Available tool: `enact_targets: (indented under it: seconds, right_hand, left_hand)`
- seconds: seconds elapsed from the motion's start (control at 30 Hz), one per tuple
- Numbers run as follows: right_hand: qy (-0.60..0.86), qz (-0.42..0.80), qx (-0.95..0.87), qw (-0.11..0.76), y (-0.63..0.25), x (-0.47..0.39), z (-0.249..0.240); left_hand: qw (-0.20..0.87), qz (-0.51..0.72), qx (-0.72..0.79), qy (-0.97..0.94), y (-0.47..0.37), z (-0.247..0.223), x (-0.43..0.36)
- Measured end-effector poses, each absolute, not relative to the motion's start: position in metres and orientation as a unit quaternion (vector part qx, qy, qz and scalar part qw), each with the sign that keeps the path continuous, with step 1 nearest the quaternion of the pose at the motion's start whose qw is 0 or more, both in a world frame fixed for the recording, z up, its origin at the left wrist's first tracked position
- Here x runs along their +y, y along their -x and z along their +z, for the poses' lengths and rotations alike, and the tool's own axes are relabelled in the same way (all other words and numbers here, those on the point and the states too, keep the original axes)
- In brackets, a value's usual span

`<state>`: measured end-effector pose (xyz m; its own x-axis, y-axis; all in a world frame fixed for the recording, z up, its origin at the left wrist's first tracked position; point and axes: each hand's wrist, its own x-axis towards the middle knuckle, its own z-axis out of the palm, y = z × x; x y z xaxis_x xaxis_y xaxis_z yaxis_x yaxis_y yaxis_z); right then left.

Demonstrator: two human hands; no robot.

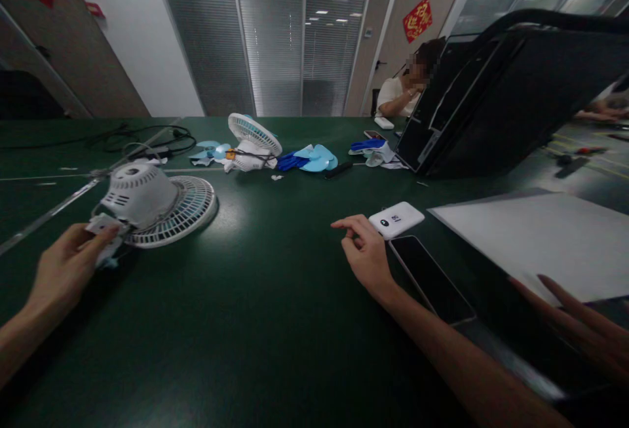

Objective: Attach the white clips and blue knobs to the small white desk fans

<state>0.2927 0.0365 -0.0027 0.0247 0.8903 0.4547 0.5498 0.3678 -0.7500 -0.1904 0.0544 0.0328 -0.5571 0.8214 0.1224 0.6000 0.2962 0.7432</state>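
At the left, my left hand [69, 261] has its thumb and fingers closed round a small white part [104, 225] of a white fan [142, 195]. The fan lies with its round grille down on the dark green table [246, 323]. My right hand [366, 251] is over the table right of centre, index finger stretched out and the other fingers loosely curled, holding nothing. Beside it are a white power bank [400, 218] marked 18 and a dark phone [432, 280], lying flat.
A second white fan [253, 143], blue fan blades [318, 158], gloves [376, 151] and cables [167, 139] lie farther back. A large black panel [515, 94] and white board [545, 234] stand right. Another person's hand [574, 316] shows lower right; a person [398, 94] sits behind.
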Motion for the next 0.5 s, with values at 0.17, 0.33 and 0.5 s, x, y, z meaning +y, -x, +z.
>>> enact_targets:
  seconds: [0.17,0.33,0.5]
  right_hand:
    - [0.53,0.18,-0.684,0.468,-0.289,0.033,0.002]
    - [0.481,0.113,-0.726,0.478,-0.286,0.026,0.008]
    - [0.318,-0.004,-0.798,0.512,-0.278,0.006,0.016]
  left_hand:
    - [0.277,0.402,0.689,-0.536,0.128,0.03,0.033]
    - [0.349,0.407,0.59,-0.603,0.051,0.026,0.011]
    - [0.416,0.407,0.516,-0.628,-0.019,0.017,-0.016]
